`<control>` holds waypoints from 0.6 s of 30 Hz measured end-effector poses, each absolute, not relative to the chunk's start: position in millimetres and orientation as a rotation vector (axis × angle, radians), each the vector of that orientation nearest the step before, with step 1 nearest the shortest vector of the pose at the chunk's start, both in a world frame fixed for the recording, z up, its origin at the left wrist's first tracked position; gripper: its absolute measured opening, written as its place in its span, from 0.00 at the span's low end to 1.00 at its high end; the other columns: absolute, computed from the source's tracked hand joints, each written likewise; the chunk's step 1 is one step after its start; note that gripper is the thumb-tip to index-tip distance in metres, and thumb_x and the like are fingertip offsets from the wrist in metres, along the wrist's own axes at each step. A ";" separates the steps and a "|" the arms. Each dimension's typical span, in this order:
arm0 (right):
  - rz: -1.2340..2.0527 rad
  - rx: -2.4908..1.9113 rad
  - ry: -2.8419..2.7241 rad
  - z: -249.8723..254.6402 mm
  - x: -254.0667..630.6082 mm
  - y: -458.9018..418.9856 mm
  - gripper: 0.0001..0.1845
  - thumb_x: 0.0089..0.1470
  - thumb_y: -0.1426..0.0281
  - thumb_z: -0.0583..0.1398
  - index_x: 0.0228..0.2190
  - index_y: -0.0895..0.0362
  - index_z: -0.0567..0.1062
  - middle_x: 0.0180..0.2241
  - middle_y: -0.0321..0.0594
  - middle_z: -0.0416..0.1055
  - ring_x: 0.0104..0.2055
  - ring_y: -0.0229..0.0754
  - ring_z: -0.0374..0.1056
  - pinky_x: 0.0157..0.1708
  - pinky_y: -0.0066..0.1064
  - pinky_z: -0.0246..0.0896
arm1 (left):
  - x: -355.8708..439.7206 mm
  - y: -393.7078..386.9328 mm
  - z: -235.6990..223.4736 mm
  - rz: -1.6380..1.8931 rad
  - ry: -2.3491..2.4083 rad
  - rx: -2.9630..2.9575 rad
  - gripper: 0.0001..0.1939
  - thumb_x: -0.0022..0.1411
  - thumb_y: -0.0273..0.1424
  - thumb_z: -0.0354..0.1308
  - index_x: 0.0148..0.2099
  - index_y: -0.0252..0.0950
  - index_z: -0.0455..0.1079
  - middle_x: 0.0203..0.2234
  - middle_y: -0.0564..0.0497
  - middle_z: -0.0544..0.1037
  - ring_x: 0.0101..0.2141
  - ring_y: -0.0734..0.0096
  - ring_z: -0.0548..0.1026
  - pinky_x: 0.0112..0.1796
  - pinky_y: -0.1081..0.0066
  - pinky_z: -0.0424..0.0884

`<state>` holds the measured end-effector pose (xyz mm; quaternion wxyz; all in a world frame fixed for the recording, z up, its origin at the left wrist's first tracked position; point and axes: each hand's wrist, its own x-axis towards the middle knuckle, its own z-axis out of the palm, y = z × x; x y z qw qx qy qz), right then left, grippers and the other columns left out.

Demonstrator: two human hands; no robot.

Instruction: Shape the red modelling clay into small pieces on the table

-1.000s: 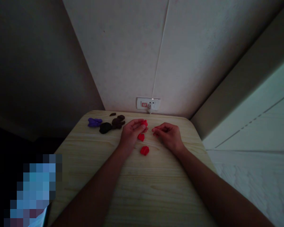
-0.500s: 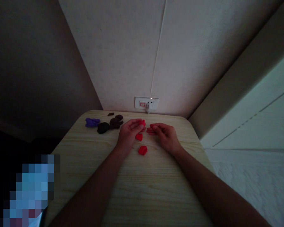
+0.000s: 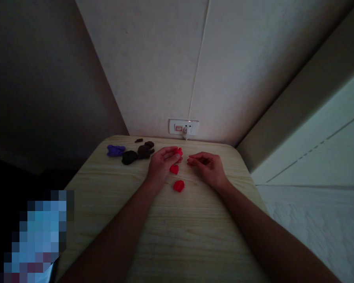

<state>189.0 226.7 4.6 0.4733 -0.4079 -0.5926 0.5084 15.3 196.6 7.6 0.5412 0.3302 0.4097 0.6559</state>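
Note:
Pinched between the thumb and fingers of my left hand [image 3: 163, 165] is a small red clay figure [image 3: 178, 151] with a rounded knob on top. A short gap to the right, my right hand [image 3: 208, 165] has its thumb and fingertips pressed together; whatever may be between them is too small to make out. Just below the left fingers a red clay piece [image 3: 174, 169] lies on the table. Nearer to me sits a larger red clay lump [image 3: 179, 186].
On the wooden table [image 3: 177, 232], back left, lie purple clay [image 3: 115, 150], a black clay lump [image 3: 129, 157], dark brown clay [image 3: 144, 151] and a small brown scrap [image 3: 139, 140]. Behind the table, a wall socket [image 3: 183, 127] holds a plug. A blurred-out patch covers the lower left.
My right hand has drawn slightly right, and its fingers have closed into a tighter pinch. My left hand keeps its hold on the red clay figure.

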 end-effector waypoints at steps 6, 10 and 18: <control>1.191 -1.022 -1.528 2.8 191.4 229.8 0.15 0.49 0.59 0.69 0.35 0.55 0.85 0.31 0.41 0.82 0.31 0.42 0.74 0.33 0.33 0.69 | 15.8 196.4 9.4 1.551 0.978 0.769 0.22 0.44 0.32 0.76 0.43 0.32 0.78 0.37 0.44 0.84 0.32 0.69 0.80 0.40 0.66 0.75; 1.161 -1.005 -1.556 2.8 191.6 229.6 0.14 0.48 0.61 0.70 0.36 0.55 0.85 0.35 0.42 0.83 0.35 0.43 0.76 0.38 0.34 0.71 | 15.3 197.2 7.6 1.556 0.972 0.779 0.22 0.44 0.33 0.77 0.42 0.32 0.78 0.37 0.44 0.84 0.33 0.69 0.80 0.40 0.66 0.75; 1.302 -1.019 -1.425 3.5 189.1 228.3 0.16 0.37 0.65 0.76 0.32 0.55 0.84 0.32 0.41 0.83 0.33 0.42 0.77 0.40 0.35 0.73 | 14.8 197.2 6.7 1.548 0.986 0.789 0.22 0.45 0.33 0.76 0.43 0.33 0.78 0.37 0.45 0.84 0.33 0.69 0.80 0.40 0.67 0.76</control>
